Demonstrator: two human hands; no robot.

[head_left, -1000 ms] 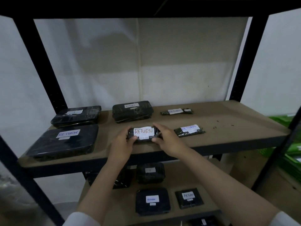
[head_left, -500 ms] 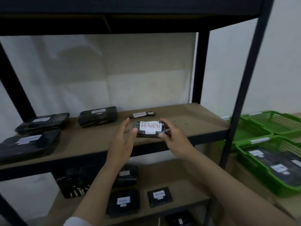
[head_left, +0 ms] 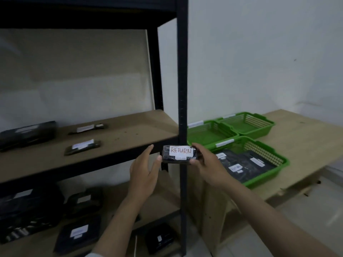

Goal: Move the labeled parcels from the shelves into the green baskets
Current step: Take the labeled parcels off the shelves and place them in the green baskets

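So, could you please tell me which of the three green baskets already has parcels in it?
The nearest green basket, closest to the right hand; black labeled parcels lie inside, while both farther ones look empty.

"RETURN" on held parcel's label point(head_left: 181, 150)

Black wrap on the parcel point(head_left: 179, 154), white label across it with "RETURN" scrawled in red. Behind it the shelf frame point(head_left: 181, 71) runs black, the shelf boards point(head_left: 130, 130) a dull tan. Off to the side, bright green slatted baskets point(head_left: 246, 125) sit on a pale wood counter point(head_left: 306, 138), with more black, white-labelled parcels point(head_left: 241, 164) in the nearest one.
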